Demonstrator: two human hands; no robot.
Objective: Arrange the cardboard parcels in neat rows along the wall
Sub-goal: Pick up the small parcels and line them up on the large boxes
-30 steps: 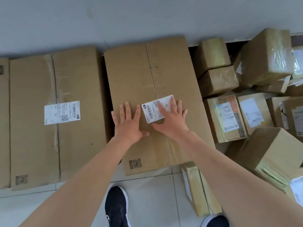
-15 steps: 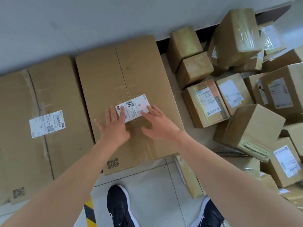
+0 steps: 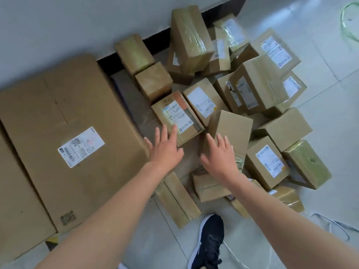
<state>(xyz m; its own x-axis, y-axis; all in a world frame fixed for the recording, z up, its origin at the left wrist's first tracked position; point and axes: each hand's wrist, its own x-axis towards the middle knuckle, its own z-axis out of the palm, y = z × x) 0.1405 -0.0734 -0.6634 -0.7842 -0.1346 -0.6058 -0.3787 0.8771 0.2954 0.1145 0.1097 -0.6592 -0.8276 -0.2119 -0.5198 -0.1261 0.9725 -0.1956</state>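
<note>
Two large cartons lie flat on the tiled floor (image 3: 320, 200), side by side against the grey wall (image 3: 77, 26): the large flat carton (image 3: 58, 105) in the middle left, and a second large carton (image 3: 13, 210) cut off by the left edge. The first bears one white shipping label (image 3: 81, 146) with a barcode and a QR code, the print too blurred to read, and a printed square mark (image 3: 68, 218) near its close corner. To the right sits a loose heap of smaller parcels (image 3: 258, 88), roughly twenty, overlapping too much for an exact count; at least seven show white labels, none legible. One of them, the parcel with an orange band (image 3: 175, 116) along its label, lies just beside the large flat carton. The left hand (image 3: 167, 150) is spread flat, palm down, holding nothing, its fingertips at that parcel's near edge; whether they touch it cannot be told. The right hand (image 3: 221, 154) is likewise spread and holding nothing, fingers reaching over a plain tilted parcel (image 3: 233, 127) that carries no visible label. One black shoe (image 3: 209, 243) with a small white curved mark stands on the tiles below the hands. A strip of yellow-and-black tape (image 3: 51, 240) shows at the carton's near corner, and a loop of green string (image 3: 349, 22) lies at the upper right.
</note>
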